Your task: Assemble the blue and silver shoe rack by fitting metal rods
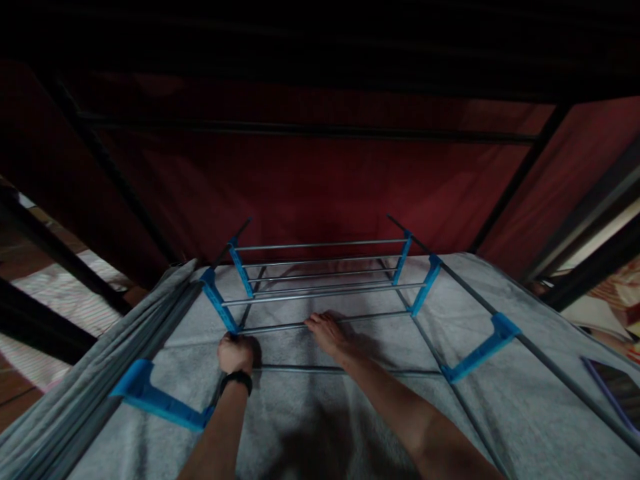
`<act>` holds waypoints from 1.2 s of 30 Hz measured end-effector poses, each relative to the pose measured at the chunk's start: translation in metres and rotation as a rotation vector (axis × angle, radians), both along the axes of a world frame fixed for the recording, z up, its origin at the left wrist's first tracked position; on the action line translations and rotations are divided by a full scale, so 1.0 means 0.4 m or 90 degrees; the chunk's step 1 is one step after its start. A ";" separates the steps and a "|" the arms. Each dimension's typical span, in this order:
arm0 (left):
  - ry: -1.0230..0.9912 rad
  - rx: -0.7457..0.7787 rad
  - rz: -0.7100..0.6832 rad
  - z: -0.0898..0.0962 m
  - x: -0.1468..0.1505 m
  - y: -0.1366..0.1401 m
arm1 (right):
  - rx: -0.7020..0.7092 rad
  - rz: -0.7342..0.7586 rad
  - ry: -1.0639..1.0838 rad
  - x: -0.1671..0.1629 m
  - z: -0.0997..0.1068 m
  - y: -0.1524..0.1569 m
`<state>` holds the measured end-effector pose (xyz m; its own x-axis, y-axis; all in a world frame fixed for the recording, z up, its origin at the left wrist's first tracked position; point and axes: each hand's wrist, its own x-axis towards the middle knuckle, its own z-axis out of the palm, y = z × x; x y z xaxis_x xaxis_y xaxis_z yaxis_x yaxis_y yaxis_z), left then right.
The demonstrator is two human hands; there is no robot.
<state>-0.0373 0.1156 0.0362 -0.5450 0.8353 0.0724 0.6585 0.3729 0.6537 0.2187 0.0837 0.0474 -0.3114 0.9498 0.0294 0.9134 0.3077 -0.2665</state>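
Observation:
A rack of thin metal tubes joined by blue plastic brackets lies on a grey blanket (295, 427). My left hand (236, 355), with a dark band at its wrist, is closed at the lower end of a left-side blue bracket (219, 303), where it meets a tube. The exact grip there is partly hidden by the hand. Near the middle, my right hand (326, 332) has its fingers curled over a metal crossbar (275, 328). Closer to me runs another crossbar (305, 369), between a loose-ended left bracket (155, 397) and a right bracket (480, 350).
Dark frame posts (520, 180) and a red cloth wall (320, 187) enclose the far side. Folded grey fabric (145, 347) runs along the left edge. A flat dark tablet-like object (615, 390) lies at the right. Long side tubes (560, 367) extend toward me.

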 end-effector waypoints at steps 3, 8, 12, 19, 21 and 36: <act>0.006 -0.004 0.005 -0.006 -0.002 0.005 | 0.006 0.002 0.011 0.000 -0.001 0.001; -0.006 0.009 0.013 -0.011 -0.004 0.009 | 0.010 0.006 0.023 0.003 -0.003 0.004; -0.013 0.014 0.010 -0.007 -0.004 0.006 | 0.009 0.013 0.030 0.005 0.001 0.003; -0.015 0.017 -0.001 -0.007 -0.006 0.000 | -0.014 0.025 0.028 0.014 0.010 -0.003; -0.023 0.016 -0.003 -0.013 -0.008 0.003 | -0.022 0.024 0.037 0.018 0.014 -0.007; -0.024 0.033 0.038 -0.030 0.017 0.003 | -0.034 0.003 0.071 0.026 -0.005 0.003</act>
